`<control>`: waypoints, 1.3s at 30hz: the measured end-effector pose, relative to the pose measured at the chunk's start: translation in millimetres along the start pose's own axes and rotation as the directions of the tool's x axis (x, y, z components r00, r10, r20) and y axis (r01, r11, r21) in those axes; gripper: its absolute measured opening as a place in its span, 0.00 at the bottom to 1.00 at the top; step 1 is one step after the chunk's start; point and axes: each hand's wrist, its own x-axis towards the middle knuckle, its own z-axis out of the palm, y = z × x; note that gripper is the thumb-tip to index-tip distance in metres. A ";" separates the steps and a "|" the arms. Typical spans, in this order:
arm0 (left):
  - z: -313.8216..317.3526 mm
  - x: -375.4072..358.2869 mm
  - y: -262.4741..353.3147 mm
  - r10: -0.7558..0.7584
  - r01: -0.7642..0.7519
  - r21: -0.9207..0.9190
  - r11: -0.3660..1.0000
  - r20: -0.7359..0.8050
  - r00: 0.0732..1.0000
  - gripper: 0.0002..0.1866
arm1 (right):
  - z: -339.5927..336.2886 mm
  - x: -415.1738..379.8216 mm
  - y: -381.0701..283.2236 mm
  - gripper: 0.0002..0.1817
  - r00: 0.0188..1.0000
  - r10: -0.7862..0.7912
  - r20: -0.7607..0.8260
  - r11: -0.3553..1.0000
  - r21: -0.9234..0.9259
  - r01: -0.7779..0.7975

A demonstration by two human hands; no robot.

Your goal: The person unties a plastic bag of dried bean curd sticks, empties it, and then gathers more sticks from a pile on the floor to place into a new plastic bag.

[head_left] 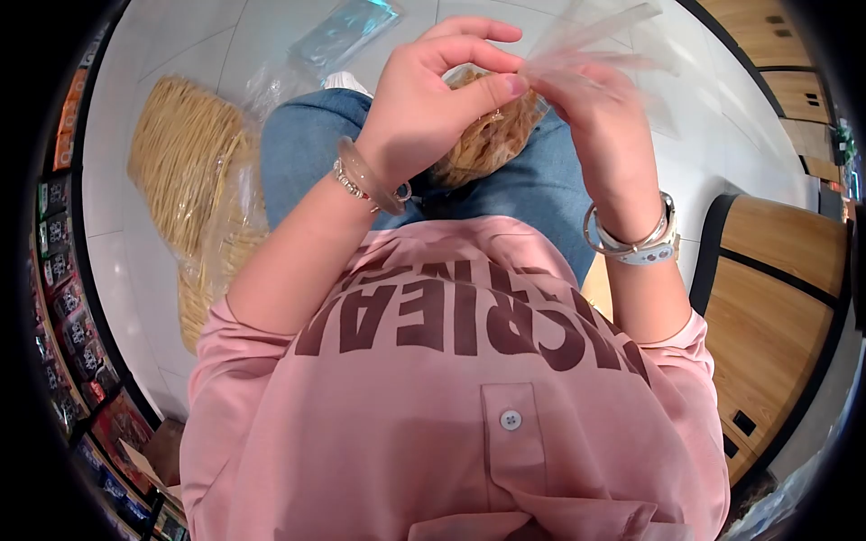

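A clear plastic bag (505, 126) with a bundle of pale straw-coloured strands inside sits in the middle of the view, far from the chest, over the person's lap. Its open top (595, 41) spreads up and to the right as thin, see-through film, and the filled lower part hangs between the two hands, resting against the blue jeans (316, 153).

The left hand (433, 99) grasps the bag at its mouth: the thumb and curled forefinger pinch the film just where the strands end. The right hand (600, 117) is partly behind the film; its fingers close on the other side of the opening, touching the left thumb tip. Both hands grip the same bag, close together.

On the left wrist is a clear bangle with a beaded bracelet (370, 180). On the right wrist are thin silver bangles and a white watch strap (640, 239).

Near the camera, a pink shirt (451, 397) with dark red lettering and one grey button fills the lower half of the view.

To the left, on the pale tiled floor (180, 45), lies a large heap of the same straw-coloured strands (185, 153), with a loose sheet of clear plastic over its near part. Farther off, beyond the knee, lies a flat blue-green packet (347, 32) in clear wrapping. Along the left edge runs a shelf of small dark packets (59, 270). To the right stand wooden cabinets (776, 298) with black edges.
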 end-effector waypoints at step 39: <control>39.2 -26.2 -58.4 0.011 -0.134 0.436 0.890 0.273 0.962 0.58 | -89.5 -3.6 -45.7 0.13 0.843 -0.298 -0.449 0.800 0.363 0.477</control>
